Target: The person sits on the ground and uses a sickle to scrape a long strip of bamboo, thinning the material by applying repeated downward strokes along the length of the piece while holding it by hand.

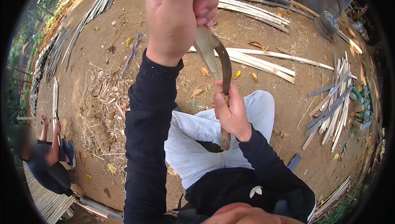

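Plainly, left hand (175,18) clamped on tapered strip (205,51), right hand (233,110) on sickle (226,69); blade between hands.

A dark grey sickle blade (224,65) and brown handle (225,139) show at the right hand (233,110), above pale blue jeans (189,150); I see a grey-green tapered strip (205,51) below the left hand (175,16), whose black sleeve (149,117) is flecked white.

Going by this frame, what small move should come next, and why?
Probably a short, careful draw of the strip along the curved knife: the left hand grips the strip's upper part, the right hand holds the knife by its wooden handle, and the blade already stands close alongside the strip, though contact is hard to confirm.
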{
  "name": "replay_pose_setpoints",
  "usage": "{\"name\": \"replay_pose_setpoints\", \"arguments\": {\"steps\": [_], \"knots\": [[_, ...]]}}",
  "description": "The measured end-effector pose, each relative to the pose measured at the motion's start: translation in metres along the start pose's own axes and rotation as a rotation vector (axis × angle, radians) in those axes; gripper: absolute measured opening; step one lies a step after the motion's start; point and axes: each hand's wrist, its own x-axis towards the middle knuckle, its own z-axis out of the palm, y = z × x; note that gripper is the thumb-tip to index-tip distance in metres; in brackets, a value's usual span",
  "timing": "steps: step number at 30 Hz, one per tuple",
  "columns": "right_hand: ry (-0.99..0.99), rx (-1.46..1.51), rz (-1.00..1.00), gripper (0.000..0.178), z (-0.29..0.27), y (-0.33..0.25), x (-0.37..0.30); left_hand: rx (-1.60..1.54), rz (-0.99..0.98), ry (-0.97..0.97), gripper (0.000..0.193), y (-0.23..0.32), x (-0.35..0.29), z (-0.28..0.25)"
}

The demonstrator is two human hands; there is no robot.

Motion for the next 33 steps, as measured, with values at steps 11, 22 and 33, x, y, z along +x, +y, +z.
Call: {"name": "replay_pose_setpoints", "arguments": {"steps": [11, 22, 33], "knots": [[0.062, -0.017, 0.052, 0.024, -0.012, -0.010, -0.010, 0.265, 0.161, 0.172, 0.058, -0.012, 0.003, 0.041], [0.004, -0.156, -0.021, 0.027, -0.009, -0.011, -0.008, 0.187, 0.047, -0.167, 0.046, 0.021, 0.017, -0.030], [0.030, -0.236, 0.106, 0.031, 0.027, 0.061, -0.030, 0.092, -0.019, -0.314, 0.035, 0.017, 0.006, -0.058]]}}
